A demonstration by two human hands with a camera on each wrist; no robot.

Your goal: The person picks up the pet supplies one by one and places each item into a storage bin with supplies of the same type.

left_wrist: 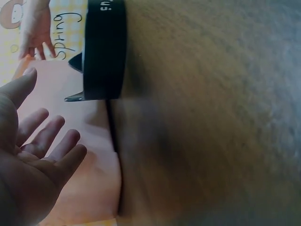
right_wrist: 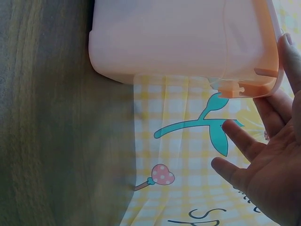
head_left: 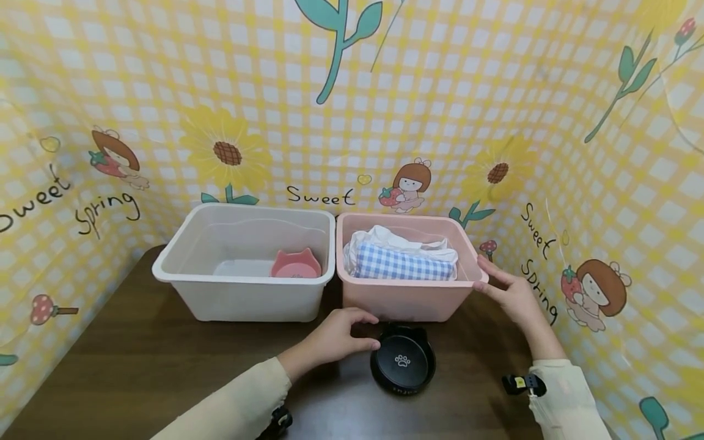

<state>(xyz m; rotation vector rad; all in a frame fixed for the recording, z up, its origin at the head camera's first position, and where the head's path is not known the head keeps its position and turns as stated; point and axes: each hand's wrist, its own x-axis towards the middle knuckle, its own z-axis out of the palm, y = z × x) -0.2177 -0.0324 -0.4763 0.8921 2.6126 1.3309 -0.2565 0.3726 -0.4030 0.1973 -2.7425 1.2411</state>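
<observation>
A black pet bowl (head_left: 403, 360) with cat ears and a white paw print sits upright on the table. Just left of it is my left hand (head_left: 343, 336), thumb and fingers spread apart, with a gap to the bowl in the left wrist view. My right hand (head_left: 511, 293) holds the front right rim corner of the pink bin (head_left: 407, 302), with the thumb and first fingers on either side of the corner. In the right wrist view its other fingers (right_wrist: 230, 172) stretch out free. A blue-and-white checked cloth bundle (head_left: 404, 261) with white fabric lies inside the pink bin.
A whitish bin (head_left: 247, 299) stands left of the pink one and holds a pink cat-eared bowl (head_left: 297, 266). Both stand on a dark wooden table (head_left: 165, 373). Yellow checked printed sheeting (head_left: 286, 140) rises behind and at the sides.
</observation>
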